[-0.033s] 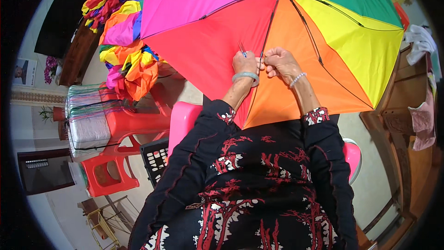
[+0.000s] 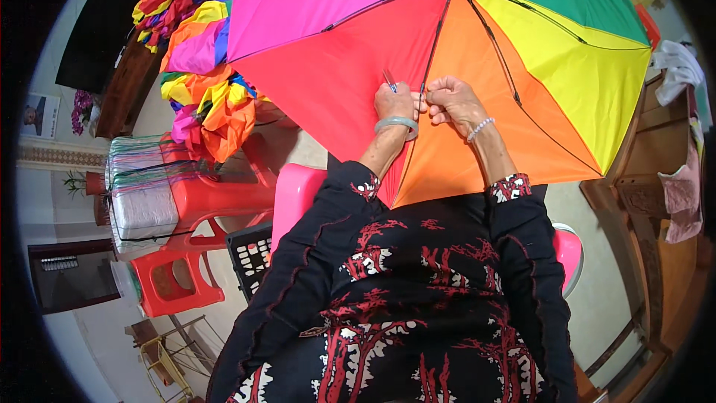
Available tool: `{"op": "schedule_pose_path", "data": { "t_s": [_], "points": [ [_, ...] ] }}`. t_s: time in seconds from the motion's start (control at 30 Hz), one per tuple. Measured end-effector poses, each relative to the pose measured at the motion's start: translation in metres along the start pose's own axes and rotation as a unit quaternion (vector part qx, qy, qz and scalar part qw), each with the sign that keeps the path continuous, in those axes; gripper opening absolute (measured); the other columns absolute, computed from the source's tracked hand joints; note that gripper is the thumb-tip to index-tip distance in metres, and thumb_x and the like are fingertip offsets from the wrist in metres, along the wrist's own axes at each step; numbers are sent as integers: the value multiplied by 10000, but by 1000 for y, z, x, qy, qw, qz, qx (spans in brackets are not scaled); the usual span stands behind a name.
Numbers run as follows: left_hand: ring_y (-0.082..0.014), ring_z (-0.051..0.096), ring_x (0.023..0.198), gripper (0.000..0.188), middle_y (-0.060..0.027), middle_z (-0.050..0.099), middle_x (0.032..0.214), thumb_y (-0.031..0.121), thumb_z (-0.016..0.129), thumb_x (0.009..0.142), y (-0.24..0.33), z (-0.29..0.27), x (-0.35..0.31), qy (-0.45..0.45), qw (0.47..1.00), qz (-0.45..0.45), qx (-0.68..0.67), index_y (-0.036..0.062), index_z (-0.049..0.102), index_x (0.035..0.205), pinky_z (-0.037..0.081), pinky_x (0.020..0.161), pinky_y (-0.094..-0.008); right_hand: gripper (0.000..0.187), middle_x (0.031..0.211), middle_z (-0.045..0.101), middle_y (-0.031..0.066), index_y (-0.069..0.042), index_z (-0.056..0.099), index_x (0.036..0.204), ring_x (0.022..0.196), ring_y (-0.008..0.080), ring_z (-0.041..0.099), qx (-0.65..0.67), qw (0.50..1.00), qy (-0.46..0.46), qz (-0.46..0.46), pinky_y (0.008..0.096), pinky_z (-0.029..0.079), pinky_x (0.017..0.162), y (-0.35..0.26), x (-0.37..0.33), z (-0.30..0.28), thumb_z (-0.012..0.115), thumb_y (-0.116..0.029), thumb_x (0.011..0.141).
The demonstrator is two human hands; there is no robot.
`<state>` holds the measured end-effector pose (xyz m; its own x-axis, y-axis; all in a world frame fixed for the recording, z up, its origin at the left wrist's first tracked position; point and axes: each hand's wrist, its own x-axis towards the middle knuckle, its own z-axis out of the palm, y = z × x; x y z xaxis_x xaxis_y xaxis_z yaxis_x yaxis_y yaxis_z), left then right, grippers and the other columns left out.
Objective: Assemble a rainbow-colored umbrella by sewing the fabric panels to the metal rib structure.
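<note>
One rainbow umbrella [image 2: 466, 52] spreads before the wearer; at its rib [image 2: 430, 56], my feed shows the left hand [image 2: 397, 103] gripping a slim pointed tool [image 2: 389, 78], the right hand [image 2: 453, 102] pinched, on what I can't tell.

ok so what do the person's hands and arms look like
Bare left hand with a pale green bangle; bare right hand with a pale beaded bracelet. Both sleeves are black, dark-red-stitched, with patterned red-and-white cuffs.
</note>
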<state>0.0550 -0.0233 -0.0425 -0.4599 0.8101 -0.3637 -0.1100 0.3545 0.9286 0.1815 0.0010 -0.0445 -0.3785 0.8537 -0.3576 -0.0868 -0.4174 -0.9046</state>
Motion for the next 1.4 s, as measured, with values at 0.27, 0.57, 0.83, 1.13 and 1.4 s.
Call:
{"op": "schedule_pose_path", "data": {
  "t_s": [0.27,0.57,0.83,1.13,1.4],
  "points": [
    [-172,566,420,178,-144,610,636,96,444,852,2,0,0,-1,998,-17,-68,-36,514,755,370,308,-271,123,704,553,30,-19,512,924,514,89,555,18,1000,14,-8,212,507,436,1,-4,1,568,-48,819],
    [-149,530,409,148,-117,593,627,96,464,848,-1,-4,5,-64,993,-33,-96,-12,518,763,347,315,-260,135,703,551,35,-10,514,938,508,94,555,19,999,25,-17,220,505,429,5,-4,0,561,-41,816],
    [-150,542,426,143,-115,589,627,112,435,867,0,-4,2,-52,994,-27,-87,-15,495,840,353,323,-254,155,694,547,39,7,508,950,504,96,555,4,999,35,-35,219,499,422,8,-3,1,552,-34,808],
    [-163,564,449,169,-139,608,660,127,417,883,0,-5,6,-68,992,-45,-94,-23,483,838,369,331,-256,164,691,547,38,10,499,956,489,92,547,2,999,34,-38,216,490,410,9,-4,1,552,-44,810],
    [-146,557,453,149,-124,610,661,121,467,872,1,-6,6,-85,991,-42,-95,-14,507,824,370,348,-242,160,685,541,35,9,495,956,485,86,541,-16,997,42,-57,209,478,397,10,-2,3,547,-37,811]
  ]
}}
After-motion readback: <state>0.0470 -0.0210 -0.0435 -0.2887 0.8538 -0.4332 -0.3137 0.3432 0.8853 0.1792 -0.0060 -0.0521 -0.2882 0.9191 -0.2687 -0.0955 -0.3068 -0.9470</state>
